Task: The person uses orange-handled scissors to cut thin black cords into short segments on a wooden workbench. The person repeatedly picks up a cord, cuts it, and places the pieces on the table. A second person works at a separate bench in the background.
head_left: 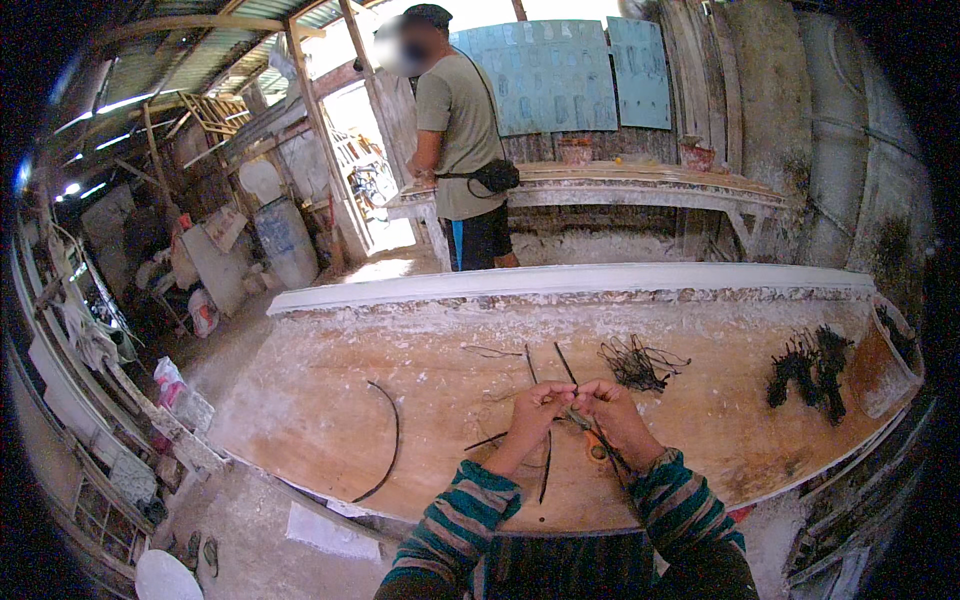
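Strip (566, 364), black, over middle of table (300, 410), pinched in fingertips of both left hand (538, 412) and right hand (612, 412). Detail at fingertips too small to tell. Work looks partway: dark bundles (832, 368) at right seem done; tangle (638, 364) beyond right hand unclear; curved strip (398, 428) at left lies loose, apparently still left.

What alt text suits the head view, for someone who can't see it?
Left hand and right hand hold a thin black strip above a wooden table. A curved strip lies to their left, black bundles to their right; beyond, a person stands beside a bench.
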Tool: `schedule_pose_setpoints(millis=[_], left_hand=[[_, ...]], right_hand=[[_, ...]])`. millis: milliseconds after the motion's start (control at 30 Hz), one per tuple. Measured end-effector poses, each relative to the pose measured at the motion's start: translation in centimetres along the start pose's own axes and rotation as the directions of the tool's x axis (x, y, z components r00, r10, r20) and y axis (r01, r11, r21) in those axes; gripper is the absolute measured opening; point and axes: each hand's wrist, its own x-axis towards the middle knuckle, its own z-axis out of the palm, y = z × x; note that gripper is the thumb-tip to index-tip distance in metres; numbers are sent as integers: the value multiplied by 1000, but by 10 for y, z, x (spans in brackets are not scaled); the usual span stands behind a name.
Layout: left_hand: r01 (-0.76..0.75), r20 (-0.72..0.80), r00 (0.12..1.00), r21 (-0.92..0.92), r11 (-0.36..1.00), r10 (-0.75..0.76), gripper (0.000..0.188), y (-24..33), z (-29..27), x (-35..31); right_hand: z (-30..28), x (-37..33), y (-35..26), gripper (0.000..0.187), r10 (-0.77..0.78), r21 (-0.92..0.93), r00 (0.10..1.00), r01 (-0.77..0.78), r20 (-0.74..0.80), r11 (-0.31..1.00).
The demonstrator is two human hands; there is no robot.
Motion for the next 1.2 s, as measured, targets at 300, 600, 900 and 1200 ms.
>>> schedule_pose_setpoints(millis=[300, 600, 900, 1200], left_hand=[[85, 35, 996, -59, 995, -83, 20, 1, 1, 0], [128, 64, 991, -138, 982, -120, 21, 7, 2, -2], [140, 135, 985, -226, 964, -112, 20, 1, 3, 1], [255, 174, 960, -221, 941, -219, 20, 9, 0, -2]], right_hand=[[1, -1, -4, 7, -29, 46, 1000, 29, 6, 999], [6, -4, -11, 6, -21, 78, 999, 19, 27, 997], [0, 1, 0, 11, -97, -42, 995, 96, -22, 994], [9, -7, -16, 9, -21, -44, 997, 24, 72, 999]])
